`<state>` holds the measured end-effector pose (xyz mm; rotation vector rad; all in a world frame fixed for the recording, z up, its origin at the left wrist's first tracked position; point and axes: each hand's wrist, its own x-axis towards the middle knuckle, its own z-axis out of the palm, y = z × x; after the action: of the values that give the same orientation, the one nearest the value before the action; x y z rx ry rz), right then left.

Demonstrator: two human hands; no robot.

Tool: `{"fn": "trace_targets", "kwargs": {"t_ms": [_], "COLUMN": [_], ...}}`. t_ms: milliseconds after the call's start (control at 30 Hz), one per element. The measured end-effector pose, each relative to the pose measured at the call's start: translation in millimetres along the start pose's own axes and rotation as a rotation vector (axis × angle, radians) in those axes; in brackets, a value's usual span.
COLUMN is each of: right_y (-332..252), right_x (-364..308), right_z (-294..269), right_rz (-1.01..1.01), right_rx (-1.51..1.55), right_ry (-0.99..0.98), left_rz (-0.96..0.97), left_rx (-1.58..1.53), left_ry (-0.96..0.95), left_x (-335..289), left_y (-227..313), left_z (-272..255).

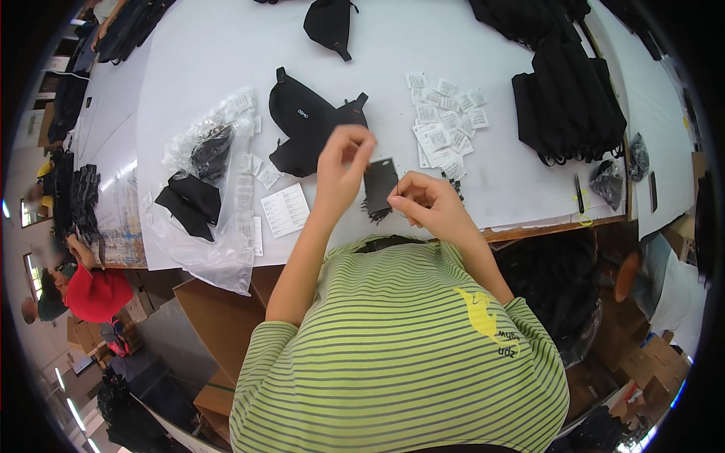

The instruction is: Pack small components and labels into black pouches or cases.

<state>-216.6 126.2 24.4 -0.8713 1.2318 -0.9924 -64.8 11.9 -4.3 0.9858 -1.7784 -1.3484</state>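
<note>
My left hand (346,160) is raised beside the black pouches, its fingers curled inward and slightly blurred. Whatever may be between them is too small to make out. My right hand (432,202) pinches thumb and forefinger together at the right edge of a stack of black hang tags (381,180). I cannot tell what its fingertips hold. Dark strings fringe the stack's lower end. Just beyond my left hand, black fabric pouches (298,109) with end tabs lie overlapping. White printed labels (445,121) are scattered past my right hand.
A clear plastic bag (200,249) with black pieces lies left, near a white printed sheet (285,210). Another black pouch (330,26) is at the far side. Black pouches (566,106) are piled right, near small snips (579,195). A person in red (97,293) is far left.
</note>
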Motion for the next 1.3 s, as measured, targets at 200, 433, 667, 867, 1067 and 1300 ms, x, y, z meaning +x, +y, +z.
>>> {"fn": "trace_targets", "kwargs": {"t_ms": [200,433,667,867,1067,1300], "right_y": [1,11,3,-13,-5,-1], "right_x": [-15,-27,1,20,19,16], "right_z": [-6,-15,19,47,52,51], "right_rz": [0.024,0.135,-0.089,-0.239,-0.390,-0.457], "right_rx": [-0.225,-0.111,-0.468,-0.679,-0.806,-0.791], "right_ry": [-0.007,0.204,0.137,-0.057,-0.081,-0.049], "left_rz": [0.002,0.272,0.197,-0.039,-0.179,-0.077], "left_rx": [0.850,0.530,0.603,0.451,0.216,0.268], "left_ry": [0.078,-0.170,0.338,0.405,0.457,0.307], "left_x": [69,0,-86,-117,-121,-113], "left_y": [-60,-7,25,10,18,19], "left_z": [15,1,-20,-28,-28,-30]}}
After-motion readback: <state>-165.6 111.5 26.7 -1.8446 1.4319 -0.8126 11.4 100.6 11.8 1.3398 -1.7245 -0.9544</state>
